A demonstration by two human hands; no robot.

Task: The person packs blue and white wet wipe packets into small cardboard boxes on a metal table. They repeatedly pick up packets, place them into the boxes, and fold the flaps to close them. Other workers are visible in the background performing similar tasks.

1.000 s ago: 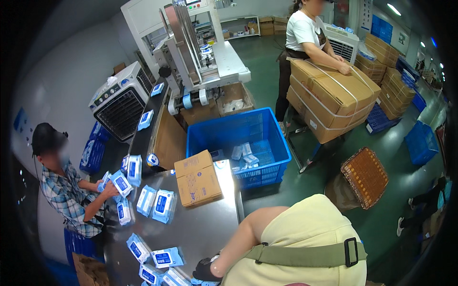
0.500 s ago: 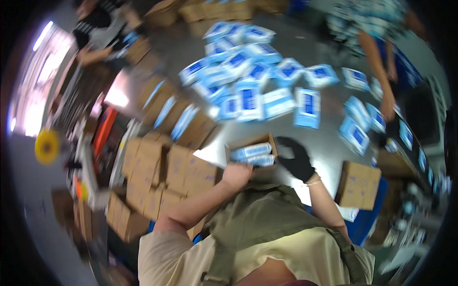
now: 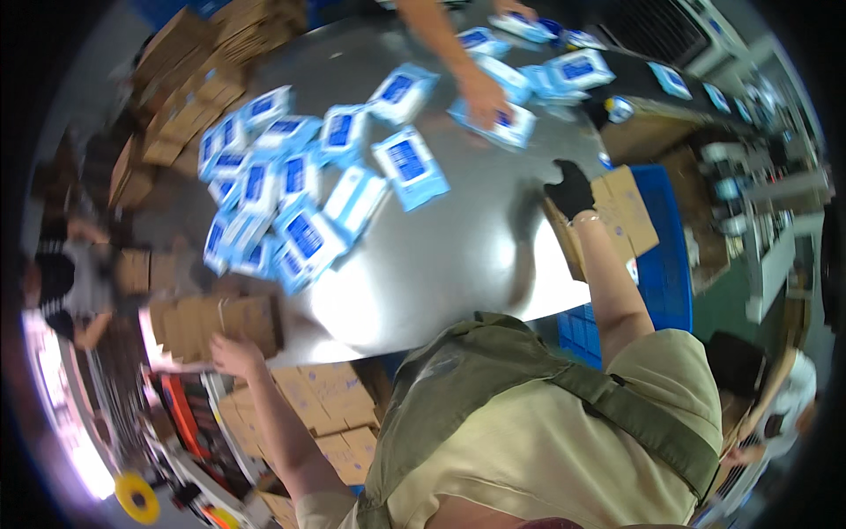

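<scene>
At the table's left edge, my bare left hand (image 3: pixel 236 354) rests its outstretched fingers against the near side of a group of brown cartons (image 3: pixel 207 324). My right hand (image 3: pixel 573 189), in a black glove, reaches out to the right, thumb and fingers apart. It is beside the top of a brown carton (image 3: pixel 627 212) at the table's right edge; whether it touches the carton I cannot tell. A heap of blue-and-white soft packs, like wet wipes (image 3: pixel 304 238), covers the left half of the metal table (image 3: pixel 432 273).
Across the table another person's hand (image 3: pixel 486 101) presses on a pack. A blue crate (image 3: pixel 665 256) stands right of the table. More cartons (image 3: pixel 330 397) are stacked below its left front edge, with flattened cardboard (image 3: pixel 198 88) at the far left. Other people are at both sides.
My view has swung to the right. My left hand has left the open carton of packs and moved out to the left cartons. My right hand has reached to the right carton.
</scene>
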